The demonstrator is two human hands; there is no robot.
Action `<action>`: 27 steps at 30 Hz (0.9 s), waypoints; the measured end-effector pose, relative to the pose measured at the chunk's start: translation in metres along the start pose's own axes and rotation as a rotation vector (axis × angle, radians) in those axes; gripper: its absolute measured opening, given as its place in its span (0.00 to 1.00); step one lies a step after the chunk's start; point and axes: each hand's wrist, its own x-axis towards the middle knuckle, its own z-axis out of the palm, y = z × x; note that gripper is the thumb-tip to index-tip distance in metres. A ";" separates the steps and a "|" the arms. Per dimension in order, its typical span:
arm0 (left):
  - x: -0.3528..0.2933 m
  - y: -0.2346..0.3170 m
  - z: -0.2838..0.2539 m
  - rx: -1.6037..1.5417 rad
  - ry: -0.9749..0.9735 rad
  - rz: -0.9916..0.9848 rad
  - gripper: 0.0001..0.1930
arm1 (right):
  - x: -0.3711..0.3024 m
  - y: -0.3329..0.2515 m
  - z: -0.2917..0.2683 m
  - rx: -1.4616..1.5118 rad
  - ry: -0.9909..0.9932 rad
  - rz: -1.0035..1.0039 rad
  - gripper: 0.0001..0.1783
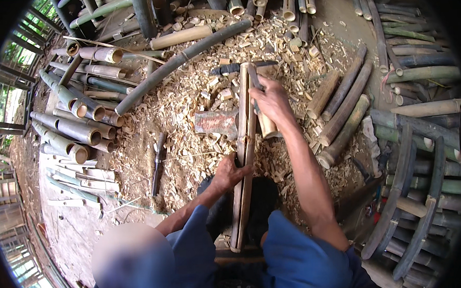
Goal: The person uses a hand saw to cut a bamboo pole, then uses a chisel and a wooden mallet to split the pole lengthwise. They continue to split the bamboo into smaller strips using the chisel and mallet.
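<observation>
A long bamboo length (247,138) stretches away from between my knees, with a dark split running along it. My left hand (229,174) is closed around its middle. Near its far end, my right hand (271,97) is closed on a dark, narrow tool (254,80) that lies against the bamboo's right side. The tool's exact kind is unclear. Under the right hand shows a short pale bamboo piece (266,125). A worn block with reddish marks (216,123) sits left of the bamboo. Just beyond lies a knife with a black-wrapped handle (229,69), partly hidden by the bamboo.
Wood chips (182,110) cover the ground. Another dark-handled tool (159,163) lies to the left. Cut bamboo tubes (78,128) are piled at left, several lengths (343,107) lie at right, and a long pole (184,58) slants across the back. A bamboo rack (405,197) stands at lower right.
</observation>
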 end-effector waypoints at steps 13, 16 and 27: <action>-0.001 0.018 -0.014 0.109 0.083 -0.063 0.26 | -0.188 0.043 -0.008 0.935 -0.150 0.332 0.21; 0.002 0.020 -0.002 0.032 0.123 0.008 0.23 | -0.191 0.054 0.000 0.877 -0.144 0.323 0.21; 0.001 0.008 0.005 0.155 0.154 0.029 0.24 | -0.180 0.062 0.014 0.913 -0.199 0.297 0.21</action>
